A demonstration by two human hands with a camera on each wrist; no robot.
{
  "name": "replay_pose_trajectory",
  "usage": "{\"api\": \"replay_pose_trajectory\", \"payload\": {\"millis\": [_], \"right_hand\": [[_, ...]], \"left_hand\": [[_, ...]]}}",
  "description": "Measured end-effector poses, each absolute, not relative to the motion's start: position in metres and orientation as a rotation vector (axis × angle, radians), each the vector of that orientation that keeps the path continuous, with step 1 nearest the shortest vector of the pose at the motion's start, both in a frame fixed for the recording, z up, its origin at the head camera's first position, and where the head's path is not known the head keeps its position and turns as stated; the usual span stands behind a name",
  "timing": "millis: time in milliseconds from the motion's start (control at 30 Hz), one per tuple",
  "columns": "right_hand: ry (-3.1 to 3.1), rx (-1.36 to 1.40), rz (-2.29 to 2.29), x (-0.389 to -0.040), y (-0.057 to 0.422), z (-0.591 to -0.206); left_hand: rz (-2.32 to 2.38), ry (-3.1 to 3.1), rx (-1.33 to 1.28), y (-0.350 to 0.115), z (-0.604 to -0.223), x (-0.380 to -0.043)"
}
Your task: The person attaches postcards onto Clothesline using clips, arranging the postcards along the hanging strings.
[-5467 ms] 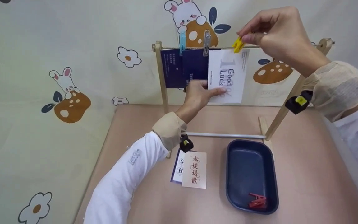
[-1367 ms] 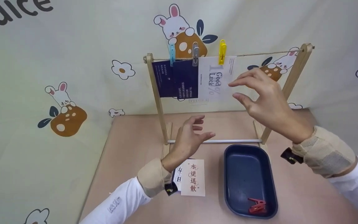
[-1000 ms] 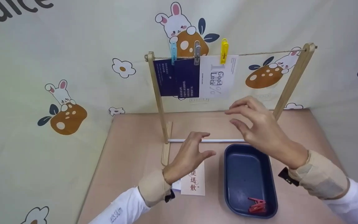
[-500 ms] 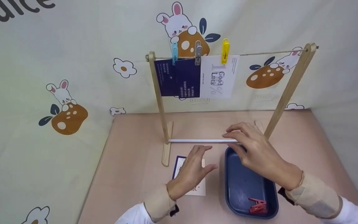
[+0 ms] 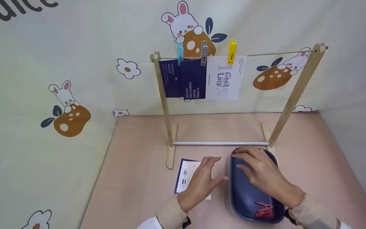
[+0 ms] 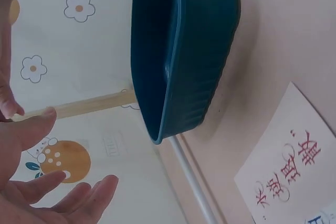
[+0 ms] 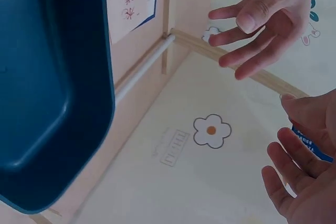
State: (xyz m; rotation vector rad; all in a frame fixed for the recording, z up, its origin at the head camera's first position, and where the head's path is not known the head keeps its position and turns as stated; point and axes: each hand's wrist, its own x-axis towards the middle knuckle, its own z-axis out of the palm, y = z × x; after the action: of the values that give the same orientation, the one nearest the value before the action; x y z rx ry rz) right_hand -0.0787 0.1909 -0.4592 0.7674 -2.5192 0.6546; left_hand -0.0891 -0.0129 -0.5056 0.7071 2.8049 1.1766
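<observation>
My left hand (image 5: 200, 183) hovers over two cards on the table, its thumb and fingers apart with nothing between them. Under it lie a white card with red characters (image 6: 289, 166) and, partly covered, a blue-edged card (image 5: 183, 178). Over the dark blue tray (image 5: 238, 203) my right hand (image 5: 262, 173) is held with fingers loosely bent, holding nothing. A red clothespin (image 5: 264, 210) lies in the tray's near right corner. On the rope hang two navy cards (image 5: 194, 79) and a white "Good Luck" card (image 5: 224, 79), under blue (image 5: 180, 53), grey (image 5: 204, 53) and yellow clothespins (image 5: 232, 51).
A wooden rack (image 5: 292, 98) stands at the back of the table (image 5: 132, 168), with a white crossbar (image 5: 221, 143) low between its posts. Its rope (image 5: 278, 53) runs on to the right of the cards. A printed cloth backdrop (image 5: 81, 41) rises behind.
The yellow clothespin, earlier pinched by my right hand, now stays on the rope over the Good Luck card. Both hands have left the cards and come down, the right over the tray.
</observation>
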Motion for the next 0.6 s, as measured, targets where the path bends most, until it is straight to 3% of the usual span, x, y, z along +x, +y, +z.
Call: {"api": "replay_pose_trajectory", "payload": {"millis": [600], "right_hand": [[-2.526, 0.697, 0.554, -0.061, 0.208, -0.523]], "left_hand": [[1.187, 2.773, 0.778, 0.010, -0.547, -0.069]]}}
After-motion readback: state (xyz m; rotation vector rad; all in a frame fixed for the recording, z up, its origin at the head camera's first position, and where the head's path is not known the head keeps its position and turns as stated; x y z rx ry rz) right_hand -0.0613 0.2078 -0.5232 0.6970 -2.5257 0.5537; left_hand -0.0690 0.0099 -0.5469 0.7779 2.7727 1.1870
